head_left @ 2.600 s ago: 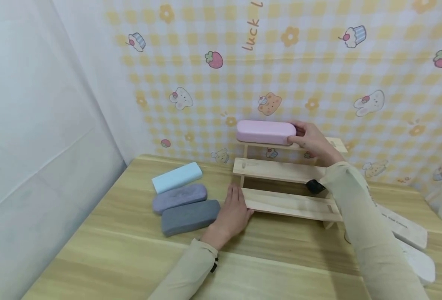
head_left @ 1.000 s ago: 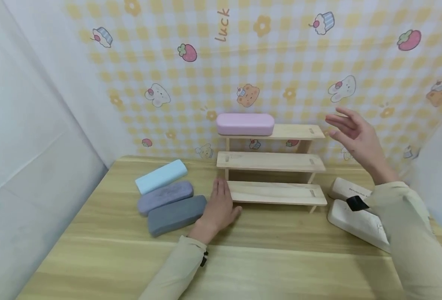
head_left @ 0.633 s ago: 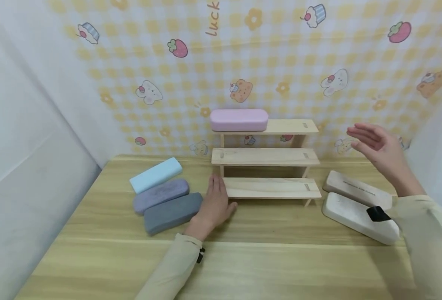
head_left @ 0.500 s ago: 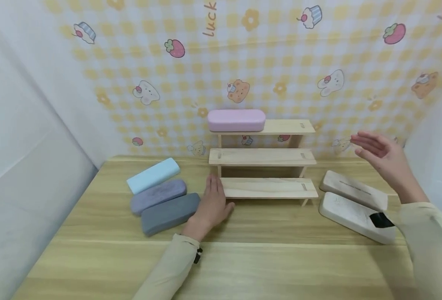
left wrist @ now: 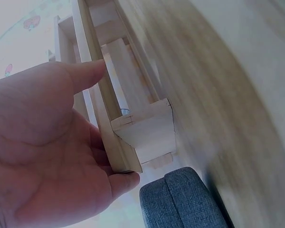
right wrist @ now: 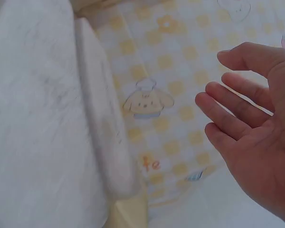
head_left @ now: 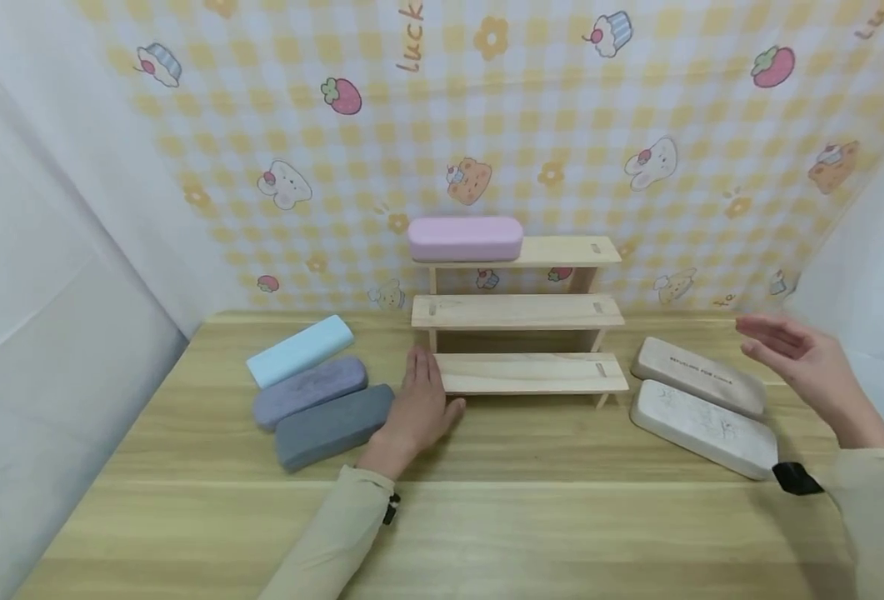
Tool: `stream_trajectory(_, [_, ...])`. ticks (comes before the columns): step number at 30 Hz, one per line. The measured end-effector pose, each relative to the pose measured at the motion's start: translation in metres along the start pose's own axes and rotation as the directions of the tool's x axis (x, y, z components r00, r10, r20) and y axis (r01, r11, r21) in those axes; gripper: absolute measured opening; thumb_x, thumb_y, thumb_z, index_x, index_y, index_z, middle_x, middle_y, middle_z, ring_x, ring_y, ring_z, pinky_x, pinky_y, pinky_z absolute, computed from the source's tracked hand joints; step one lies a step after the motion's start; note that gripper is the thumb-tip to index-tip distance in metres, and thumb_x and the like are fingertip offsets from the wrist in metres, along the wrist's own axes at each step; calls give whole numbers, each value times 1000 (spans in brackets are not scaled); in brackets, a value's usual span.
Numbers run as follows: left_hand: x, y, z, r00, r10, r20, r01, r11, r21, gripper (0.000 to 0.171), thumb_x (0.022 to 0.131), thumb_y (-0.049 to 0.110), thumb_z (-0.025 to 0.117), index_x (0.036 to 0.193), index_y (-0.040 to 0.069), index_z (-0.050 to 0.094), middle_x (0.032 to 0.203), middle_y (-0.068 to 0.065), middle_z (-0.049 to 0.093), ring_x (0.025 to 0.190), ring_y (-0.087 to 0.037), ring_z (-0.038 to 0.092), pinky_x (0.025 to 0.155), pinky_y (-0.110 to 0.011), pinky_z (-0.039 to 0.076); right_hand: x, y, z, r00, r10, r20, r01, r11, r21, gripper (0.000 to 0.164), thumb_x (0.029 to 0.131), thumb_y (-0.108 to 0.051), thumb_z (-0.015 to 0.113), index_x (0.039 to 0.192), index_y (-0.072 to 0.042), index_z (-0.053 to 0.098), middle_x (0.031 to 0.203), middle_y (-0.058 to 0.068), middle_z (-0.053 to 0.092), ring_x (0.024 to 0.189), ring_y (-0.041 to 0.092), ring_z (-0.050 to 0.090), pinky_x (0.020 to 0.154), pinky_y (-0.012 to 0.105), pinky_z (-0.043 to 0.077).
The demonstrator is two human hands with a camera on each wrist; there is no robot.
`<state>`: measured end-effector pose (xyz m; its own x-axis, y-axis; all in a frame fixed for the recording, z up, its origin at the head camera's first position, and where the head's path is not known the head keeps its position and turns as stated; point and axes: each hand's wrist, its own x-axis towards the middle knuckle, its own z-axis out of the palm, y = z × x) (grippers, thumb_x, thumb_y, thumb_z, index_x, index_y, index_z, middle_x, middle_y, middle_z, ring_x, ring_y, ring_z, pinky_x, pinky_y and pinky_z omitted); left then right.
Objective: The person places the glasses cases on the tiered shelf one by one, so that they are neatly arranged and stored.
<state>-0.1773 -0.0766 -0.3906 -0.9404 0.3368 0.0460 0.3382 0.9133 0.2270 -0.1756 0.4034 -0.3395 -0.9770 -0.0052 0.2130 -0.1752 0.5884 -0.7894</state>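
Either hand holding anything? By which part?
Right hand: nothing. Left hand: laid against the left end of the bottom shelf, fingers straight, thumb at its front edge; firm grip can't be confirmed.

Case [head_left: 466, 239] atop rack [head_left: 516, 311], three cases [head_left: 310, 393] left, two cases [head_left: 704, 429] right

Left hand [head_left: 414, 410] at the lowest tier [head_left: 527, 372] of the wooden rack [head_left: 516, 311], and a pink case [head_left: 465, 239] sits up top! Out right, the right hand [head_left: 815, 368] hovers beside two pale cases [head_left: 704, 427] on the surface [head_left: 561, 533].
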Motion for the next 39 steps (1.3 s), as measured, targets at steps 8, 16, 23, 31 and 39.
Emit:
stream_trajectory(8, [-1, 1, 0, 1000, 8, 18, -9, 1000, 29, 82, 95, 41, 49, 139, -19, 14, 145, -36, 9, 136, -44, 6, 110, -42, 16, -24, 41, -9, 996, 84, -5, -84, 995, -48, 47, 92, -22, 60, 132, -2, 46, 106, -34, 53, 93, -21, 48, 70, 2, 37])
stream_trajectory(16, [2, 0, 0, 999, 34, 12, -36, 990, 136, 79, 94, 35, 54, 139, -18, 16, 145, -35, 13, 136, -43, 8, 111, -41, 13, -35, 77, -7, 999, -18, 45, -14, 786, 618, 40, 94, 5, 46, 133, -1, 46, 121, -5, 61, 110, 2, 54, 88, 9, 39])
stream_trajectory(23, [-2, -1, 1, 999, 34, 26, -36, 992, 117, 79, 94, 34, 54, 139, -18, 16, 145, -35, 13, 136, -43, 7, 111, -41, 12, -45, 96, -3, 995, -22, 101, -43, 796, 603, 47, 94, 10, 44, 139, -4, 41, 125, -10, 58, 112, -3, 51, 86, 8, 38])
stream_trajectory(31, [1, 2, 4, 998, 56, 29, -59, 995, 80, 79, 95, 34, 52, 140, -18, 14, 146, -35, 9, 137, -42, 5, 111, -41, 11, -52, 102, 0, 996, -59, 60, 5, 752, 660, 49, 92, 15, 40, 138, -3, 41, 127, -7, 57, 115, -2, 49, 89, 9, 36])
stream_trajectory(39, [1, -4, 7, 998, 61, 2, -61, 994, 87, 80, 94, 32, 55, 138, -20, 16, 145, -37, 11, 136, -43, 7, 110, -43, 13, -45, 99, 6, 990, -46, 130, -30, 847, 530, 54, 91, 14, 46, 141, 0, 34, 128, -13, 53, 116, -7, 46, 88, 6, 36])
